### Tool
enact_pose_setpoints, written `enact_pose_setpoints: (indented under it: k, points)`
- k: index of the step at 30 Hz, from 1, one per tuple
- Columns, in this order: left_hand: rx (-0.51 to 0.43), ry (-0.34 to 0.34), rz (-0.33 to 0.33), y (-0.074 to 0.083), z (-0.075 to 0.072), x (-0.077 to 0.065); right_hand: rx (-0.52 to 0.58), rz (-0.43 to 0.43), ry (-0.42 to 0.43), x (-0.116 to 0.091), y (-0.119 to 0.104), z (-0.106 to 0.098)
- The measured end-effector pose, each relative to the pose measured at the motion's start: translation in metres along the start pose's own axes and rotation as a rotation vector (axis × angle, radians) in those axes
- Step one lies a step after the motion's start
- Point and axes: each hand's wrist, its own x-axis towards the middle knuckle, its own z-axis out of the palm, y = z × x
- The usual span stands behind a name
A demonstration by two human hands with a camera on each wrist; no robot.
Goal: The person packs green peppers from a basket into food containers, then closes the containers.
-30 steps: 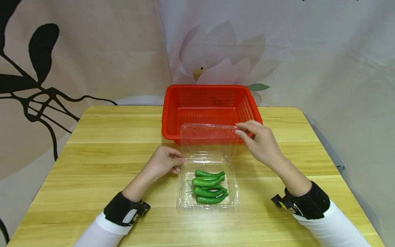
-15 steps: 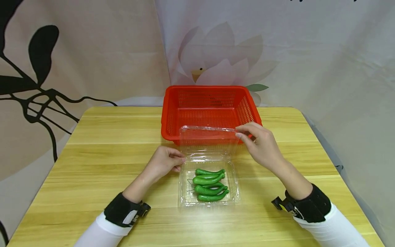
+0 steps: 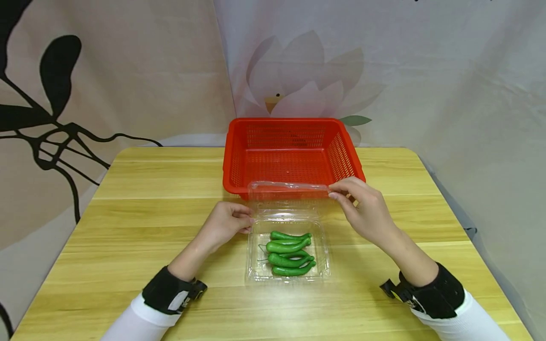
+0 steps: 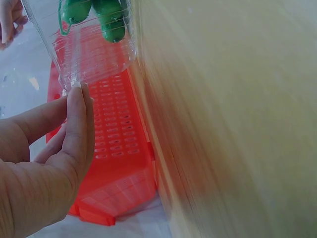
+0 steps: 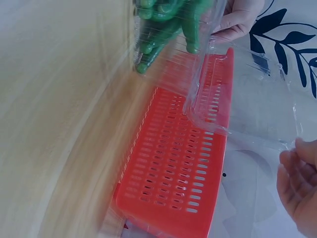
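A clear plastic clamshell box (image 3: 288,277) lies on the table with its lid (image 3: 290,194) raised at the back. Several green chili peppers (image 3: 290,247) rest inside the base. My left hand (image 3: 226,221) pinches the box's edge near the hinge on the left side; the left wrist view shows thumb and fingertips meeting at that plastic rim (image 4: 67,84). The front right corner of the lid is pinched between the thumb and fingers of my right hand (image 3: 362,206). In the right wrist view, the lid (image 5: 262,104) stands partly tilted from the base.
Directly behind the box stands a red perforated plastic basket (image 3: 287,124), near the back edge of the wooden table (image 3: 170,189). The raised lid overlaps its front rim in the head view. A printed curtain (image 3: 170,71) hangs behind the table.
My right hand has come lower and slightly toward me, tilting the lid down and forward. The box has shifted slightly; my left hand stays at its edge.
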Motion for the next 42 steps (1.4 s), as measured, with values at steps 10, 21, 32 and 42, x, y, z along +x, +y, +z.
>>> enact_pose_setpoints:
  k: [10,21,32,42]
  points:
    - [-0.003,0.015,0.005,0.000,0.000,0.000,-0.006,-0.165,0.022,-0.009,0.000,-0.001]
    - [-0.005,0.044,-0.034,-0.001,0.000,0.004,-0.035,-0.218,-0.002,-0.031,-0.003,0.001]
    - [-0.011,0.108,-0.040,0.000,0.002,0.007,-0.037,-0.256,-0.068,-0.056,-0.007,0.008]
    - [-0.032,0.081,-0.052,-0.004,0.002,-0.005,-0.057,-0.248,-0.172,-0.073,-0.009,0.011]
